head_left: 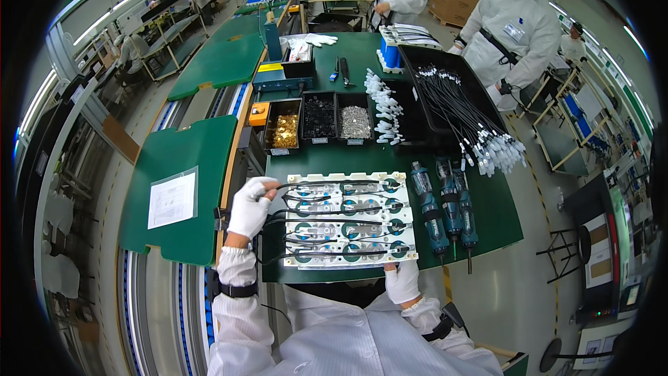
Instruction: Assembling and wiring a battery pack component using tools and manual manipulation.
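A white rectangular battery module (348, 220) lies on the green bench in front of me, with black cables running across its top and round green-blue parts showing through. My left hand (250, 209), in a white glove with bare fingertips, is at the module's far left corner. Its thumb and fingers close on the end of the topmost black cable (313, 184). At the near right edge of the module is my right hand (402, 283), also gloved. Its fingers are curled against that edge, and what lies inside them is hidden.
Bins of brass-coloured pieces (285, 130), black pieces (319, 117) and silver pieces (354, 122) stand behind the module. Teal power screwdrivers (452, 202) lie to its right. Beyond is a black tray (424, 63) of cables. Two people in white stand across the bench.
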Demonstrator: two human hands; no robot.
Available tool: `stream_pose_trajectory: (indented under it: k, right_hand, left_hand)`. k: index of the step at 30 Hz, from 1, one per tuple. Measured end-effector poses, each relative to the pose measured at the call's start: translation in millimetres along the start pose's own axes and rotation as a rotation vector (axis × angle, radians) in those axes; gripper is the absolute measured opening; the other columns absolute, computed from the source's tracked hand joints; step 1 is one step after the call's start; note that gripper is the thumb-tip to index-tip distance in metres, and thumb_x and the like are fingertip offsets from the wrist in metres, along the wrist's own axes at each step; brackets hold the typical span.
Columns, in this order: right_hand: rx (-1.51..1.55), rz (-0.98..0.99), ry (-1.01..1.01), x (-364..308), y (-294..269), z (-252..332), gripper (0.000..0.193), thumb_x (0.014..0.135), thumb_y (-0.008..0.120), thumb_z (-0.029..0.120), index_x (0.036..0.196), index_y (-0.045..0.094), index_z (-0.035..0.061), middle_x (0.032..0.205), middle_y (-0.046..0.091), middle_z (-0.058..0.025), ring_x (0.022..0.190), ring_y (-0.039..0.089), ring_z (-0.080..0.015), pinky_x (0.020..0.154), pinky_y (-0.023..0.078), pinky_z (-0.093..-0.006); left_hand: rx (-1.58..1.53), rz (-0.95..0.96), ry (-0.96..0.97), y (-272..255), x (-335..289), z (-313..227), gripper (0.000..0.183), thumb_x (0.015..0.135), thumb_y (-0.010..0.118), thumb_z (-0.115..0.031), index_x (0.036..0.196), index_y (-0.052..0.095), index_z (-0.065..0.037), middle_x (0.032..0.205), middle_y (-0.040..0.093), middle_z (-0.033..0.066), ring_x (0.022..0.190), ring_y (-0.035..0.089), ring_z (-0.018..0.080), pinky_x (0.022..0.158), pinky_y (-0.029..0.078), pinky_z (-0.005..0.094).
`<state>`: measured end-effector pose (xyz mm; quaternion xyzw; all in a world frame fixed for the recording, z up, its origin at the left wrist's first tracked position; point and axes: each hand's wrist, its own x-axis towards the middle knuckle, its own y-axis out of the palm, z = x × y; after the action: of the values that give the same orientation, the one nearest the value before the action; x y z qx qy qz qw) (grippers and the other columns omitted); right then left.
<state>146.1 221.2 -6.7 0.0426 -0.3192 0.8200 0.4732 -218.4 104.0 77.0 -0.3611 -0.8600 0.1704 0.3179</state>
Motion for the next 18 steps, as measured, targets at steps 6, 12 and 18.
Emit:
stream_pose_trajectory:
  k: [6, 12, 18]
  right_hand:
    - [0.016, 0.045, -0.037, 3, -1, -14, 0.056, 0.099, 0.058, 0.049, 0.124, 0.061, -0.0012, 0.123, 0.06, -0.0261, 0.11, 0.057, -0.0469, 0.096, 0.045, -0.0527]
    - [0.1, 0.021, 0.024, 3, 6, -18, 0.072, 0.097, 0.056, 0.06, 0.132, 0.054, -0.0028, 0.124, 0.058, -0.0237, 0.113, 0.059, -0.0425, 0.096, 0.046, -0.0503]
    - [0.057, 0.04, 0.008, 0, 5, -30, 0.072, 0.096, 0.058, 0.059, 0.133, 0.052, -0.0026, 0.123, 0.058, -0.0224, 0.11, 0.06, -0.0415, 0.094, 0.047, -0.0485]
  left_hand:
    - [0.208, 0.051, 0.125, -20, 7, -72, 0.012, 0.085, 0.075, 0.002, 0.095, 0.072, -0.003, 0.096, 0.067, 0.0082, 0.088, 0.066, 0.0205, 0.077, 0.052, 0.0302]
    - [0.327, 0.115, 0.009, -15, 12, -75, 0.011, 0.082, 0.079, -0.002, 0.091, 0.073, -0.002, 0.087, 0.068, 0.0101, 0.079, 0.069, 0.0249, 0.072, 0.054, 0.0333]
    - [0.339, 0.075, 0.037, -19, 9, -78, 0.014, 0.079, 0.07, 0.004, 0.091, 0.074, -0.002, 0.085, 0.068, 0.0109, 0.072, 0.069, 0.0256, 0.067, 0.055, 0.033]
